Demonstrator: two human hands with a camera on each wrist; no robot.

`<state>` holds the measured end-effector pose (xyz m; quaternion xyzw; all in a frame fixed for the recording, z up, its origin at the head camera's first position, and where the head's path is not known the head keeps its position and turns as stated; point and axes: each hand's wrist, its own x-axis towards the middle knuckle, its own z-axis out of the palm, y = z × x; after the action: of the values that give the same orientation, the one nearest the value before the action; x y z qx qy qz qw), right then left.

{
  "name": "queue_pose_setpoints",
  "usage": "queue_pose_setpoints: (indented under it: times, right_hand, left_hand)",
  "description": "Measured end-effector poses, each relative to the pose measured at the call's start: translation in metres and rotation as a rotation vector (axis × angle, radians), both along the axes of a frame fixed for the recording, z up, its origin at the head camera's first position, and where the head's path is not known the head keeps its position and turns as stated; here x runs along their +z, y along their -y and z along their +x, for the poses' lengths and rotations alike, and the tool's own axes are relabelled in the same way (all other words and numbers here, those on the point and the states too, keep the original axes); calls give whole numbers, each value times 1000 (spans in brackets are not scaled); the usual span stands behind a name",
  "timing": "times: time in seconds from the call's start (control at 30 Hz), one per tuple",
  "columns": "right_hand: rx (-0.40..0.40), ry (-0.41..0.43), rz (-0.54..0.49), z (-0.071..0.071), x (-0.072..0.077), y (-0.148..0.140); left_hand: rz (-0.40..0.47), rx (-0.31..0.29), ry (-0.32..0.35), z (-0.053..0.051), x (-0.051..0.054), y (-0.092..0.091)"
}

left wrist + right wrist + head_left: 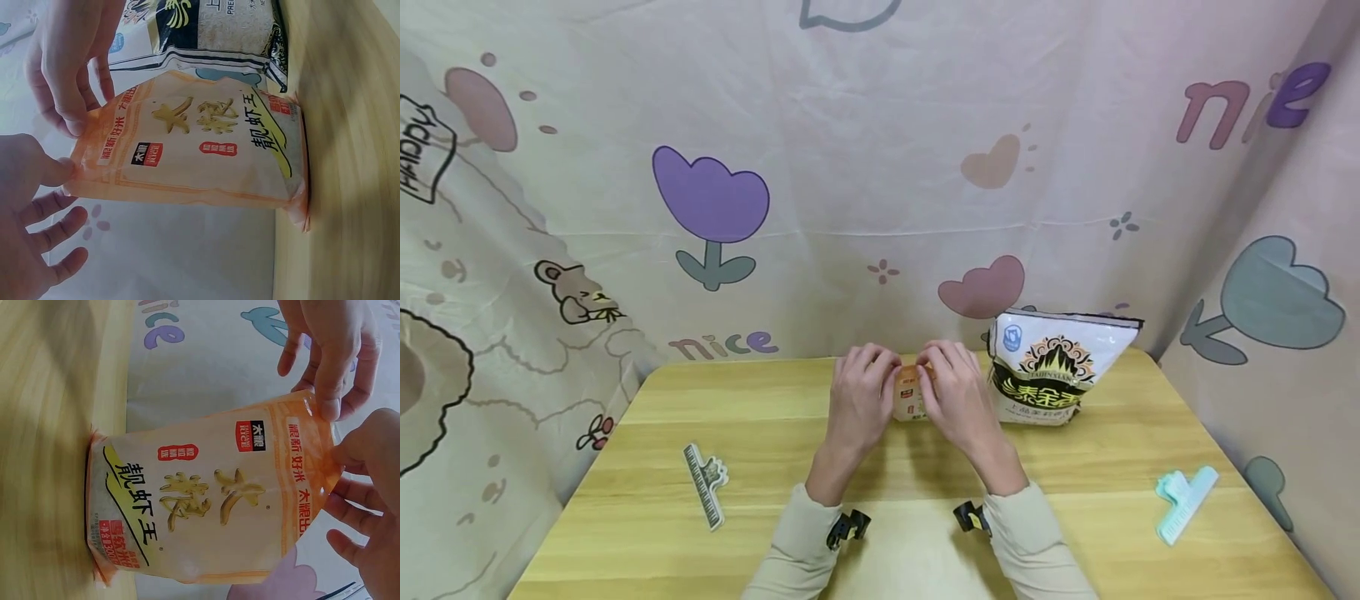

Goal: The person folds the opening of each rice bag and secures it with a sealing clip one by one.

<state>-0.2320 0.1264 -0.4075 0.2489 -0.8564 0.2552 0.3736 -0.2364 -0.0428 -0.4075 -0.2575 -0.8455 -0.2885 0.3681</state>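
An orange-and-clear plastic rice bag (910,397) stands upright on the table in front of me, its printed front facing me. My left hand (862,396) pinches its top left corner between thumb and index finger. At the top right corner my right hand (958,396) pinches the bag's edge the same way. Seen from the left wrist, the top edge of the rice bag (187,140) spans between both hands. In the right wrist view the bag's base (109,515) touches the table. To the right stands a larger white-and-black rice bag (1045,367).
A grey patterned clip (703,485) lies on the wooden table (760,433) at the left. On the right side lies a light turquoise clip (1185,502). A printed curtain (850,167) hangs close behind the bags and along both sides.
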Motion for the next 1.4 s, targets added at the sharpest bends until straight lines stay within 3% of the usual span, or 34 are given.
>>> queue_pose_setpoints:
  times: [0.13, 0.6, 0.87, 1.13, 1.4]
  right_hand:
    - [15, 15, 18, 3, 0, 0]
    - [114, 37, 46, 14, 12, 6]
    - [201, 55, 61, 24, 16, 17]
    - [232, 70, 43, 26, 14, 22]
    - [257, 105, 40, 25, 14, 18]
  left_hand:
    - [-15, 0, 12, 3, 0, 2]
    - [-72, -20, 78, 22, 20, 22]
    - [-93, -86, 203, 37, 32, 44]
    - [-106, -103, 271, 37, 36, 51]
    - [-115, -102, 283, 36, 35, 54]
